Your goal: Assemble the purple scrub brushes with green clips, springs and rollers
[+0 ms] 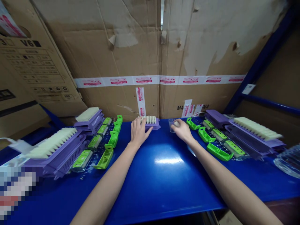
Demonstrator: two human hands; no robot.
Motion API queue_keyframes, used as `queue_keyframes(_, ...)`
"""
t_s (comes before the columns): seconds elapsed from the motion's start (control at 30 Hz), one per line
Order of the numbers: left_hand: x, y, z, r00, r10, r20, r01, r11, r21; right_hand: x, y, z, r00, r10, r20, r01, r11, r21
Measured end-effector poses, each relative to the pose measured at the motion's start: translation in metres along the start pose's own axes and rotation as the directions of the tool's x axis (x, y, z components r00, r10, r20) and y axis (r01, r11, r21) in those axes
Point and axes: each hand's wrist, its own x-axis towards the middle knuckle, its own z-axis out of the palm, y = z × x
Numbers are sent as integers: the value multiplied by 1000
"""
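At the far middle of the blue table, my left hand (138,131) grips the left end of a purple brush piece (156,124) with cream bristles facing up. Its fingers lie over the top and its thumb is at the front. To the right, my right hand (182,128) is closed on a small clear plastic piece (171,126). A pale rounded spot shows at its fingers; I cannot make out what it is. Green clip-shaped parts (192,124) lie just right of that hand, and more green parts (113,139) lie left of my left hand.
Purple brush pieces (58,143) stand at left, others (257,131) at right. Beside them are rows of clear-and-green parts (82,159) and springs. Cardboard (117,56) walls the back of the blue table (164,193). A clear bottle (289,161) lies far right.
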Motion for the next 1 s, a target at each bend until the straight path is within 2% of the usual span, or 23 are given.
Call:
queue_keyframes(0.07, 0, -2, 3, 998, 29, 64, -28, 999, -17, -2, 2, -2, 995, -95, -32, 80, 946, -313)
queue_keyframes(0.13, -1, -4, 6, 993, 34, 114, -29, 999, -41, -5, 2, -4, 994, -106, -11, 87, 871, -483)
queue_keyframes(0.2, -1, -5, 8, 991, 15, 134, -8, 999, -52, -7, 0, -5, 995, -99, 5, 86, 826, -557)
queue_keyframes(0.3, -1, -4, 8, 991, -1, 137, 4, 1000, -18, -8, -4, -7, 994, -109, -18, 78, 811, -580)
queue_keyframes(0.4, 0, -2, 6, 992, 13, 124, -17, 999, 31, -8, -8, -7, 984, -155, -82, 89, 844, -529)
queue_keyframes(0.53, 1, -2, 5, 992, 92, 87, -96, 994, 48, -7, -11, -4, 951, -269, -153, 204, 918, -341)
queue_keyframes(0.63, 1, -3, 4, 986, 127, 105, -130, 991, 27, -8, -9, 6, 937, -320, -142, 301, 944, -136)
queue_keyframes(0.77, 1, -3, 1, 979, 150, 135, -156, 987, 28, -10, -7, 22, 941, -324, -98, 331, 941, 66)
queue_keyframes(1.0, 0, 5, -1, 961, 255, 105, -258, 966, 19, -15, -10, 29, 949, -310, -62, 315, 938, 146)
